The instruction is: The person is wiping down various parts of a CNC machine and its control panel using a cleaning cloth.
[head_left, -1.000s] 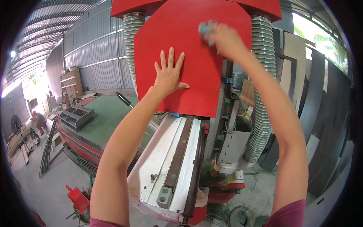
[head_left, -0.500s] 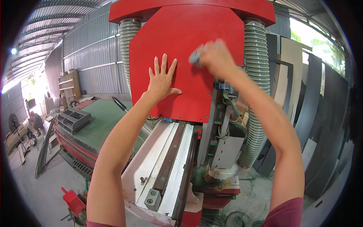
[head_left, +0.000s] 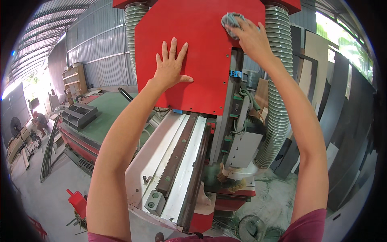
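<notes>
A large red panel [head_left: 193,52] forms the front cover of a machine before me. My left hand [head_left: 170,64] lies flat against it, fingers spread and thumb out to the right. Near the panel's upper right edge, my right hand [head_left: 252,38] presses a crumpled grey-blue cloth [head_left: 231,23] against the red surface. Its fingers are bent over the cloth. Below the panel runs a pale machine beam with a toothed rack [head_left: 177,157] and a small metal block [head_left: 155,201] at its near end.
Ribbed clear hoses [head_left: 278,48] flank the panel. A green-topped machine bed [head_left: 117,115] with a grey tray [head_left: 80,119] stands at left. Dark boards [head_left: 334,97] lean along the right wall. A red dustpan [head_left: 78,203] is at lower left; another person sits far left.
My right hand has moved the cloth to the right and up toward the panel's edge. The left hand stays flat on the panel. The view has tilted downward slightly.
</notes>
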Motion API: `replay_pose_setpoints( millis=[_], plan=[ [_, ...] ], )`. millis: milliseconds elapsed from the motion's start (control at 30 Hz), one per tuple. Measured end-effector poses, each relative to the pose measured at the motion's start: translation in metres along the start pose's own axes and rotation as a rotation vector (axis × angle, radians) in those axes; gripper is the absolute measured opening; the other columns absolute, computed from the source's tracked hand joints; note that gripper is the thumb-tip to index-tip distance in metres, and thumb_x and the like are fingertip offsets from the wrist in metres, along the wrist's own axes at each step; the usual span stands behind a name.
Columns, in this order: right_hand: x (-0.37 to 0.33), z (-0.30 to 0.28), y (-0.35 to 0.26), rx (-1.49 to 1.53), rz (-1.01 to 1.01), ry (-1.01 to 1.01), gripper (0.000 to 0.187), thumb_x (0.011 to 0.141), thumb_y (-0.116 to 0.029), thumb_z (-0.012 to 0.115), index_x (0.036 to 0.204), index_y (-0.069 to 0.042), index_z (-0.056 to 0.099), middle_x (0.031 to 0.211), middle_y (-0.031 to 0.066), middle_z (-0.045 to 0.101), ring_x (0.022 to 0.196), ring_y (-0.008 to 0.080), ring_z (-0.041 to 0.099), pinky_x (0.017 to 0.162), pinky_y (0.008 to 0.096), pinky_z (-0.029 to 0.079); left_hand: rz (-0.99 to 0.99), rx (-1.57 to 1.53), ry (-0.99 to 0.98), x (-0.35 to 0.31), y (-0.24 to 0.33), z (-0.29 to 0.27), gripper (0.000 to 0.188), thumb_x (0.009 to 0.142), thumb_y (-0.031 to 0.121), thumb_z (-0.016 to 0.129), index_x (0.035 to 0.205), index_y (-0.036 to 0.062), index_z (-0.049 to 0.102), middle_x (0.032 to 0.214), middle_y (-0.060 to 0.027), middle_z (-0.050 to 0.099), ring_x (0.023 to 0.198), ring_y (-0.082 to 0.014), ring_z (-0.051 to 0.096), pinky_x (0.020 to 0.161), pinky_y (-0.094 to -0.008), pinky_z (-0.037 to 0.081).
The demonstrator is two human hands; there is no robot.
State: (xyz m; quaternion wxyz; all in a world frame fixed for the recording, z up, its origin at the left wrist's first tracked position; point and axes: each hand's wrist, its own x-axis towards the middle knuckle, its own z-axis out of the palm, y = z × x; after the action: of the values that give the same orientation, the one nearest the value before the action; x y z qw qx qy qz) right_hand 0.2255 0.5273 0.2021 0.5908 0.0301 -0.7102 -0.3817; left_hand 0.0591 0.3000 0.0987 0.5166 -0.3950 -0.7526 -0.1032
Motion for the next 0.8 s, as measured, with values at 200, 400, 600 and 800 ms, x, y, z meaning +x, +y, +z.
replay_pose_setpoints(
  millis=[200,400,600,800],
  plan=[
    [-0.043,-0.022,0.015,-0.025,0.047,0.003,0.050,0.078,-0.007,0.065,0.125,-0.024,0.056,0.135,0.0015,0.047,0.123,0.0250,0.046,0.100,0.0575,0.033,0.000,-0.019,-0.019,0.001,0.003,0.001,0.125,0.058,0.062,0.077,0.151,0.0188,0.006,0.154,-0.0237,-0.001,0.138,-0.0529,0.005,0.100,-0.0686,0.029],
    [-0.012,-0.014,0.035,-0.166,0.147,0.123,0.048,0.079,-0.008,0.060,0.125,-0.024,0.058,0.126,0.0058,0.053,0.118,0.0217,0.051,0.097,0.0482,0.039,0.003,-0.015,-0.006,-0.001,0.001,0.000,0.124,0.058,0.062,0.077,0.151,0.0181,0.008,0.154,-0.0245,-0.001,0.137,-0.0541,0.006,0.099,-0.0687,0.030],
    [0.049,0.007,0.060,0.054,0.105,0.339,0.031,0.084,-0.013,0.054,0.113,-0.017,0.062,0.130,0.0099,0.052,0.125,0.0335,0.045,0.091,0.0608,0.039,0.039,-0.039,0.064,0.000,0.003,0.007,0.124,0.058,0.062,0.077,0.151,0.0180,0.009,0.153,-0.0257,0.005,0.136,-0.0548,0.009,0.098,-0.0692,0.031],
    [0.073,0.004,0.052,-0.022,0.240,0.169,0.033,0.089,-0.018,0.050,0.121,-0.018,0.058,0.135,0.0084,0.049,0.127,0.0339,0.043,0.092,0.0654,0.038,0.050,-0.011,0.106,-0.002,0.002,0.009,0.117,0.061,0.061,0.075,0.150,0.0166,0.013,0.151,-0.0258,0.012,0.136,-0.0539,0.014,0.099,-0.0674,0.031]
  ],
)
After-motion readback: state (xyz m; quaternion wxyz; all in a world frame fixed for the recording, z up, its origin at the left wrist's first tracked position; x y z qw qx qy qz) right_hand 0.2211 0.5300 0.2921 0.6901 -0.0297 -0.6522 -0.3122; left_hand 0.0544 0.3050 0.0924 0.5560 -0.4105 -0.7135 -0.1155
